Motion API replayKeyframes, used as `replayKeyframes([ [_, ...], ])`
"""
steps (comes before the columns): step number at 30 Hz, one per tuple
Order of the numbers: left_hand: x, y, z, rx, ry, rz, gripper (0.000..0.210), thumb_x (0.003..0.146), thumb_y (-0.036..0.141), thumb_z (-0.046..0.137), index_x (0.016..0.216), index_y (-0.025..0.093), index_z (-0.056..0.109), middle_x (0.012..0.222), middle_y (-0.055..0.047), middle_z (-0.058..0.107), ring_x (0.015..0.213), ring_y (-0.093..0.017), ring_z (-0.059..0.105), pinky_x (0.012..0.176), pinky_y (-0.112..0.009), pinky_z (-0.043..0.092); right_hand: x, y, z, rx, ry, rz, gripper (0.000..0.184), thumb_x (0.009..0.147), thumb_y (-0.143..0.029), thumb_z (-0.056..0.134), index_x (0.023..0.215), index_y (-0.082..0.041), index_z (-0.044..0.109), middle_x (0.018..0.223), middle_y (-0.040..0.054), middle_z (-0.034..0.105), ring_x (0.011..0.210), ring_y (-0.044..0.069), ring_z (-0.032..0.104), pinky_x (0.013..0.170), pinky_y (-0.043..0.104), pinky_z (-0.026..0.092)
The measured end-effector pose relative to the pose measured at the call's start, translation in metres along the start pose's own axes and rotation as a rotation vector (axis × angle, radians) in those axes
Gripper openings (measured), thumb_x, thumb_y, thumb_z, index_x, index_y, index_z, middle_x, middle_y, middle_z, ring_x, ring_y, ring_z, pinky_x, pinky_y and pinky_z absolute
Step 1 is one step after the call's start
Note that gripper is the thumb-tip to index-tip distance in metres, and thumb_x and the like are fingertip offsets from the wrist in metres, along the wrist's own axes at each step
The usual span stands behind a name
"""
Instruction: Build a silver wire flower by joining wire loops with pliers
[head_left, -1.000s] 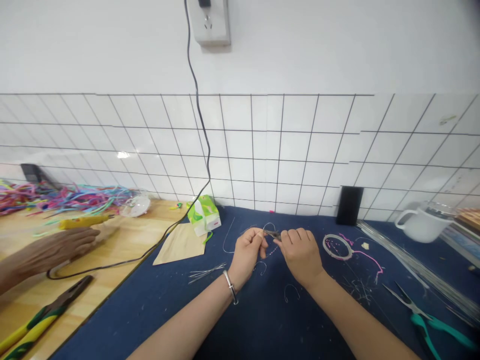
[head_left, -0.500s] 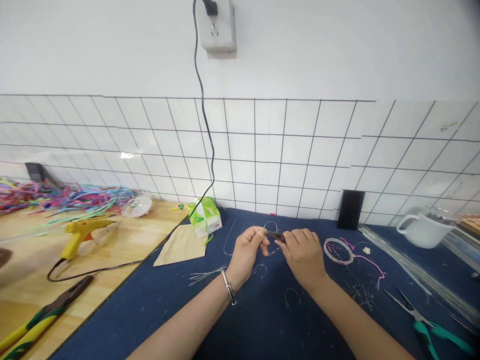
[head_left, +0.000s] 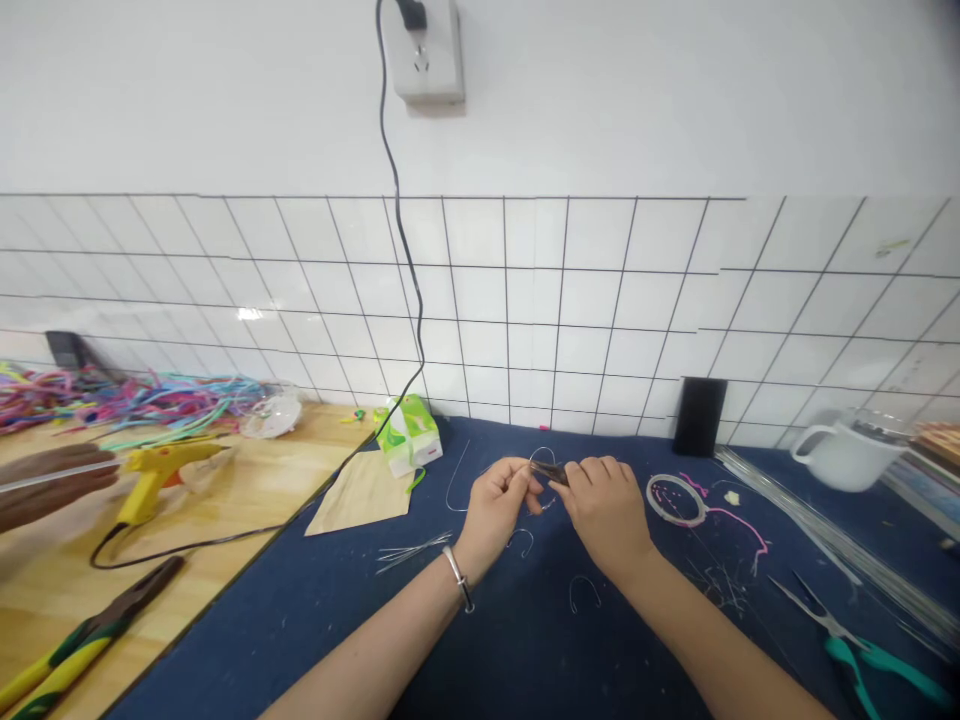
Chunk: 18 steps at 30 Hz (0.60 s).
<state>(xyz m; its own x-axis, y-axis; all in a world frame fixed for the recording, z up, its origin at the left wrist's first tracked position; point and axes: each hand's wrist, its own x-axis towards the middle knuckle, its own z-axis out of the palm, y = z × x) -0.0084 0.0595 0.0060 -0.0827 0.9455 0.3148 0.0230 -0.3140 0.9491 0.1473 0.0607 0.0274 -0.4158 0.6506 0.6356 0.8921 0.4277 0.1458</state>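
Observation:
My left hand (head_left: 491, 515), with a silver bangle at its wrist, pinches a thin wire (head_left: 543, 449) whose curved part rises behind the fingers. My right hand (head_left: 609, 512) is wrapped round a pair of pliers (head_left: 551, 473), and only the dark jaws show. The jaws meet the wire right beside my left fingertips. Below the hands, bent wire pieces (head_left: 586, 592) lie on the dark blue cloth (head_left: 525, 650). Straight short wires (head_left: 412, 550) rest left of my left wrist, and a longer bent wire (head_left: 451, 480) lies behind them.
At left, another person's hand (head_left: 49, 485) holds a white stick near a yellow glue gun (head_left: 161, 470). Larger pliers (head_left: 97, 630) lie below. A tissue pack (head_left: 409, 435) stands behind. Right are a ring (head_left: 676, 500), scissors (head_left: 832, 625), a wire bundle (head_left: 825, 535) and white mug (head_left: 851, 450).
Another person's hand with a white stick has come in from the left, beside the glue gun. My hands stay close together, with the pliers' jaws slightly shifted at the left fingertips.

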Motion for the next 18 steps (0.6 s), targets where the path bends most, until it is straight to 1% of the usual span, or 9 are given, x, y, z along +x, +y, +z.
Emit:
replayKeyframes([
  [5, -0.0028, -0.0016, -0.0001, 0.069, 0.034, 0.003, 0.025, 0.086, 0.035, 0.045, 0.076, 0.015, 0.057, 0.052, 0.001, 0.06, 0.05, -0.012, 0.058, 0.061, -0.024, 0.044, -0.0034, -0.0049, 0.0004, -0.049, 0.021, -0.02, 0.026, 0.09, -0.034, 0.041, 0.095, -0.015, 0.058, 0.074, 0.0084, 0.05, 0.075, 0.022, 0.041, 0.067, 0.036, 0.027],
  [11, -0.0034, -0.0016, 0.0003, 0.049, 0.051, -0.006, 0.026, 0.085, 0.036, 0.046, 0.074, 0.015, 0.056, 0.052, 0.001, 0.06, 0.049, -0.012, 0.058, 0.059, -0.024, 0.045, -0.0056, -0.0089, 0.0021, -0.067, 0.035, -0.039, 0.027, 0.09, -0.032, 0.041, 0.099, -0.013, 0.058, 0.074, 0.0085, 0.05, 0.073, 0.021, 0.04, 0.066, 0.037, 0.027],
  [18, -0.0024, -0.0045, 0.0004, 0.014, 0.043, -0.022, 0.023, 0.085, 0.035, 0.047, 0.075, 0.015, 0.056, 0.06, 0.0, 0.063, 0.048, -0.011, 0.057, 0.058, -0.023, 0.045, -0.006, -0.0046, 0.0046, -0.097, 0.046, -0.078, 0.025, 0.09, -0.028, 0.042, 0.103, -0.013, 0.057, 0.074, 0.0079, 0.05, 0.073, 0.021, 0.04, 0.066, 0.037, 0.027],
])
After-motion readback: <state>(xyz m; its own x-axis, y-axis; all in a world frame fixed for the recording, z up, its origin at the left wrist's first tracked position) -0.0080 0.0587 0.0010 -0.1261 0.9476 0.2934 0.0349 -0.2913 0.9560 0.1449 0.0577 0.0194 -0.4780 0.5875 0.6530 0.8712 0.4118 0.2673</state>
